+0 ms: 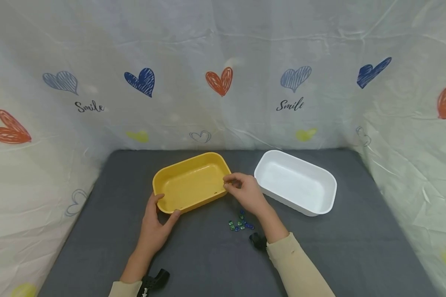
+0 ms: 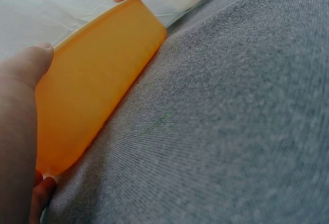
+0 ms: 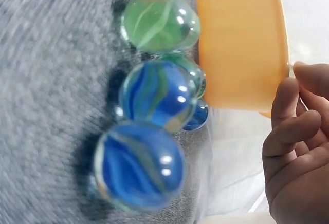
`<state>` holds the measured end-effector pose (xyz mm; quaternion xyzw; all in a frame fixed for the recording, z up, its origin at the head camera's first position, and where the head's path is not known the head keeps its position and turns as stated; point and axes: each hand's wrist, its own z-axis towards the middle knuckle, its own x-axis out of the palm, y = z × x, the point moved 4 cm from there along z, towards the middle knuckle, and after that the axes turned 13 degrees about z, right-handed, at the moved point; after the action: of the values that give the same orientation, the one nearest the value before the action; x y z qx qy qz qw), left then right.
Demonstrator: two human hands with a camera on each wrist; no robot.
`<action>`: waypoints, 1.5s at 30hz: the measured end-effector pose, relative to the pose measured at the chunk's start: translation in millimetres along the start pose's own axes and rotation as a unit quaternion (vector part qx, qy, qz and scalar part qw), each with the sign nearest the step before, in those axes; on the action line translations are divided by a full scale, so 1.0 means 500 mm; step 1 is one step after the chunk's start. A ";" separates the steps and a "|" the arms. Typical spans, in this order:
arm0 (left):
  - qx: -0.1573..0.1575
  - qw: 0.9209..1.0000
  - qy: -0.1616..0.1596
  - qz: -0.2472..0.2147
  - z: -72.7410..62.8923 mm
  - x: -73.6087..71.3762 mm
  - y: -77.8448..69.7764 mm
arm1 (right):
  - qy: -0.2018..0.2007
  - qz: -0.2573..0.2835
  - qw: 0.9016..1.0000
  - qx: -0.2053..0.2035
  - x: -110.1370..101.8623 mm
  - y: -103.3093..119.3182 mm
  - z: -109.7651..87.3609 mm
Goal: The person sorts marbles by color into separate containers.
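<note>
Hands, two. Left hand (image 1: 153,231): thumb and fingers well spread, gripping the near left corner of the yellow tray (image 1: 189,177), the thumb outside the near wall, fingertips over the left rim. Right hand (image 1: 248,194): thumb and index fingertip drawn close together at the tray's right end, by the rim; whether they pinch the rim or some small item cannot be told. Its other fingers are loosely bent.

Writing: the word "Smile", legible twice in dark script on the hanging white cloth (image 1: 252,53), once to the left and once to the right.

Trays, two: one yellow, one white. The white tray (image 1: 297,181) stands on the right, apart from the yellow one.

Marbles (image 3: 141,165), glass, blue and green: about ten in one cluster on the grey cloth (image 1: 215,264), nearer the person than the yellow tray and below the right hand; exact count uncertain.

Specks, dark, two: along the yellow tray's near inner edge, too small to identify.

Red hearts, three, on the hanging cloth. Beige sleeves (image 1: 301,268), two. Black wrist devices (image 1: 258,241), two, one per wrist.
</note>
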<state>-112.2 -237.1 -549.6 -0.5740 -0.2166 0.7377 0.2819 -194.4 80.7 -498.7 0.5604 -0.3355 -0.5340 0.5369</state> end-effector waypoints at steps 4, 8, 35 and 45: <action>-0.004 1.000 0.001 -0.002 0.000 0.001 0.000 | -0.004 -0.005 1.000 0.003 0.001 -0.005 0.001; -0.004 1.000 0.002 0.001 0.001 0.001 0.000 | -0.004 -0.010 1.000 0.001 0.003 -0.008 0.001; -0.002 1.000 -0.006 -0.007 0.000 0.000 -0.002 | 0.004 -0.008 1.000 -0.001 0.002 -0.011 0.007; 0.001 1.000 -0.005 -0.011 0.002 0.004 0.002 | 0.003 -0.013 1.000 0.003 0.001 -0.014 0.006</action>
<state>-113.8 -236.6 -551.7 -0.5677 -0.2231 0.7376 0.2896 -198.6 80.7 -505.0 0.5674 -0.3283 -0.5385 0.5294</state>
